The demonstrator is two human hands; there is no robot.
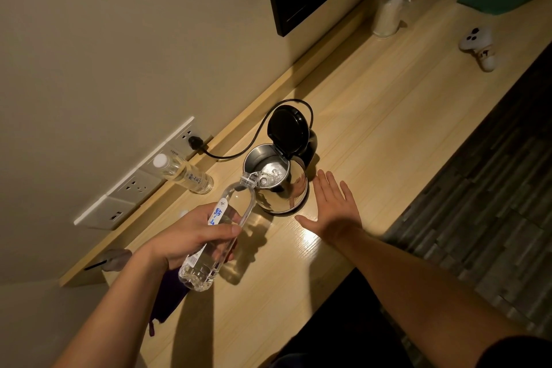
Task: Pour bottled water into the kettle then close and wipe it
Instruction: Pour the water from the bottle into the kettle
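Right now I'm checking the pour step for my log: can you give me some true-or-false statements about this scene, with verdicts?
1. The lid of the kettle stands open. True.
2. The left hand tilts a bottle toward the kettle's opening. True.
3. The right hand grips the kettle. False: it is open beside it, fingers straight.
4. The second bottle has no cap. False: a white cap is on it.

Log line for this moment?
step: pouring | left hand: grips tilted water bottle over open kettle | right hand: open, beside kettle | lid: up
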